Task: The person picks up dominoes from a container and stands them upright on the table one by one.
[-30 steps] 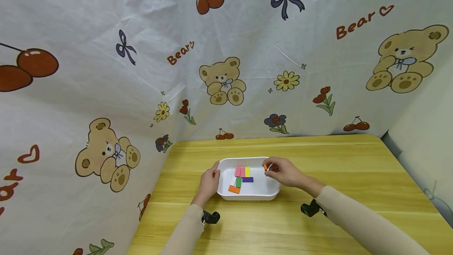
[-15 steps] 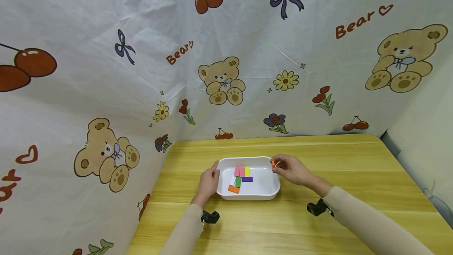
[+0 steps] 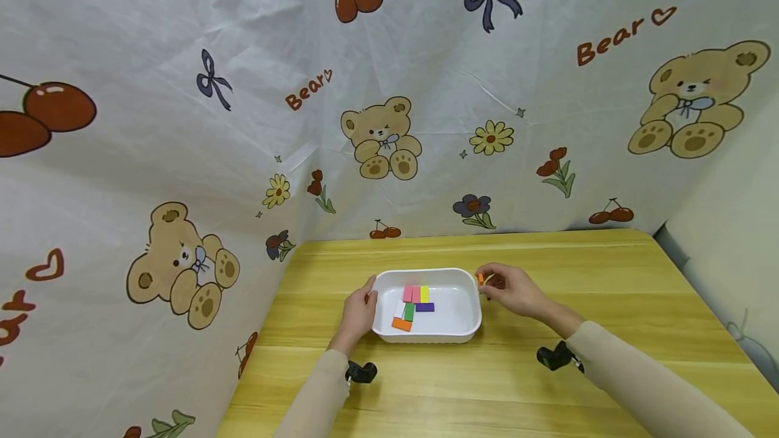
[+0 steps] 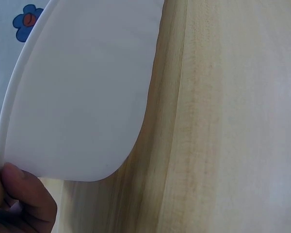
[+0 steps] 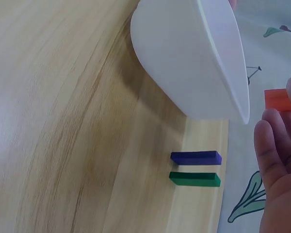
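Observation:
A white plastic tray (image 3: pixel 456 313) stands on the wooden table. Its left rim is held by my left hand (image 3: pixel 358 311), whose thumb and curled finger meet at the rim in the left wrist view. Just past the tray's right side, my right hand (image 3: pixel 514 290) pinches an orange block (image 5: pixel 277 100) between thumb and fingertips. Below that hand, the right wrist view has a purple block (image 5: pixel 196 158) and a green block (image 5: pixel 195 179) standing side by side on the table. In the head view the hand mostly hides these two.
Inside the tray lie several flat blocks: two pink (image 3: pixel 412 294), a yellow (image 3: pixel 424 294), a purple (image 3: pixel 425 307), a green (image 3: pixel 410 312), a white (image 3: pixel 399 310) and an orange one (image 3: pixel 402 324). A bear-print cloth (image 3: pixel 426 208) hangs behind the table (image 3: pixel 462 391).
Holding the orange block, my right hand has moved right, from over the tray's right end to just outside its rim. My left hand and the tray have stayed put.

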A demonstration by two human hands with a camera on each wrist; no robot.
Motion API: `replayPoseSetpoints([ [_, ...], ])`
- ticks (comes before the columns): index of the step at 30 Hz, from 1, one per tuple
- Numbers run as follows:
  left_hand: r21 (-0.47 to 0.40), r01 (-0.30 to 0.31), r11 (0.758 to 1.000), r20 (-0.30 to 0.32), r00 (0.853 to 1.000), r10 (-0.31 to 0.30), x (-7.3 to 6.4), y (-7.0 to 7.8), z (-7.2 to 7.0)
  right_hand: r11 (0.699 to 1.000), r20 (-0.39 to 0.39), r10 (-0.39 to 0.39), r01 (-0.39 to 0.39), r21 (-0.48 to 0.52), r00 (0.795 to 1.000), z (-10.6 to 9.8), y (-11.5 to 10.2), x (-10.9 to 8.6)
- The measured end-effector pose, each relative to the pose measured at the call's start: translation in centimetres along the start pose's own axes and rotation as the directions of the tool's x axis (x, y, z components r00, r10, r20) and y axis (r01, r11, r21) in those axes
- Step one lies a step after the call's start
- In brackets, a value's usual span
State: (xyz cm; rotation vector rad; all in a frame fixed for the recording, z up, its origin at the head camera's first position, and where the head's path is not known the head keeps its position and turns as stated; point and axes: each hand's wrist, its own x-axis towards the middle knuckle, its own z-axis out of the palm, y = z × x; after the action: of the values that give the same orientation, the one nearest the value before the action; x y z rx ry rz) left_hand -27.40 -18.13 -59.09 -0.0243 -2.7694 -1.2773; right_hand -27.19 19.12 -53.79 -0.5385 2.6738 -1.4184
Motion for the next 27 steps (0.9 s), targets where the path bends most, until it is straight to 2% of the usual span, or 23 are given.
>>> replayPoseSetpoints([
  [14,-0.008,0.017,1.000,0.011,1.000,-0.017,0.1,0.0,0.0,0.998,-0.031,0.021,-0.023,-0.054,0.999,-1.5,1.5,-0.9],
  [27,0.010,0.008,1.000,0.007,1.000,-0.008,0.0,0.1,0.0,0.992,-0.063,0.049,-0.056,-0.114,0.997,-2.4,2.8,-1.4],
])
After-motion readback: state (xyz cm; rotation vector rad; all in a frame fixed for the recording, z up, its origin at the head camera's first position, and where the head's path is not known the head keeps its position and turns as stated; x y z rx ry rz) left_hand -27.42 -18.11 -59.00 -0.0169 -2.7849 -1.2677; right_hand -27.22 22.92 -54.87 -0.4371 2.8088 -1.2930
